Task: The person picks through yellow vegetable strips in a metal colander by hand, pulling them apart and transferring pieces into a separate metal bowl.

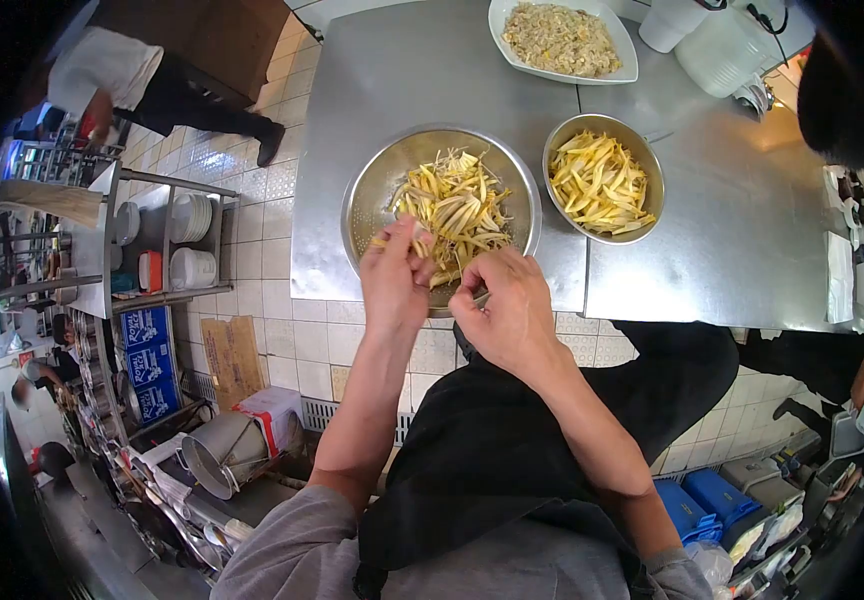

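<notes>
A perforated metal colander (359,215) sits at the table's front edge, holding a heap of slender, pale yellow vegetable pieces (457,195) with thin stringy ends. Over its left front rim, my left hand (398,275) is closed around a few yellow pieces, whose ends show between the fingers. My right hand (510,305) is over the front right rim, thumb and forefinger pinched together; whatever lies between them is too small or hidden to name. To the right of the colander stands a steel bowl (658,190) filled with similar, cleaner-looking yellow pieces (600,180).
The steel table (382,75) carries a white dish (632,70) of chopped food at the back. White containers (722,55) stand at the back right. A shelf rack (117,240) with plates is at the left. Other people (127,75) are at the left and right edges.
</notes>
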`<state>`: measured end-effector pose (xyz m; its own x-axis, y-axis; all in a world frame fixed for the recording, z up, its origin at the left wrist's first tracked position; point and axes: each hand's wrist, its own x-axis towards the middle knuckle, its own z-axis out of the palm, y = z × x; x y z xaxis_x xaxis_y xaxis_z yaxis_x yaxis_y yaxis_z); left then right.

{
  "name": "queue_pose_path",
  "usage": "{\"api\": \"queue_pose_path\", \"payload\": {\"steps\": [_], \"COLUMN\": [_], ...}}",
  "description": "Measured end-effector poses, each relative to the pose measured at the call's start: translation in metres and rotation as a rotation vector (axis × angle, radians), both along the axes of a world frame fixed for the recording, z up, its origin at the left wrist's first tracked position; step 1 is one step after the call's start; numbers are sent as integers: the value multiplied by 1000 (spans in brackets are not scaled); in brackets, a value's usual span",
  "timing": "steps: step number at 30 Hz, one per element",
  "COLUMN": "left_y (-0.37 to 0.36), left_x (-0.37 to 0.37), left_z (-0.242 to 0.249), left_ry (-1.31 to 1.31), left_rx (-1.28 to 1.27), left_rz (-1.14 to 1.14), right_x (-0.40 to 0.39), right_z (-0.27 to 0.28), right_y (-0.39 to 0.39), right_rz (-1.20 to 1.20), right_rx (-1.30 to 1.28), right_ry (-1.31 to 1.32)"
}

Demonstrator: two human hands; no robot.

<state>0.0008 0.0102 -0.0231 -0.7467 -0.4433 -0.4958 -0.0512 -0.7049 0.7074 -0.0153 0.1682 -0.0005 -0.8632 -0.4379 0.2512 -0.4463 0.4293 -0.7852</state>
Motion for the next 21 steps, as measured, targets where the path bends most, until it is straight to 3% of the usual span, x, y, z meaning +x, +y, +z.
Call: {"api": "queue_pose_path", "payload": {"steps": [5,7,10,15,17,18,20,21], "left_y": [-32,-46,-60,-71,-70,-66,-54,-51], "left_x": [-6,-8,-8,-16,-24,-27,-35,-38], "left_z": [6,12,20,13,14,18,27,23], "left_ry": [54,69,98,123,-128,-128,-368,-368], "left_rx": [-29,-115,-45,-104,-922,-922,-1663,-1664], "left_rz": [41,1,-20,-113,-350,-349,-506,-505], "right_x": [-1,-5,-6,-5,-5,-6,-5,-5], "right_z": [1,2,-4,-11,-10,-9,-7,-6], "right_y": [4,6,8,9,9,10,10,10], "right_rz": [-41,-93,-92,-90,-92,-97,-102,-105], "right_rx": [21,203,260,223,208,201,191,184], "right_ry": [66,214,248,246,248,227,207,191]}}
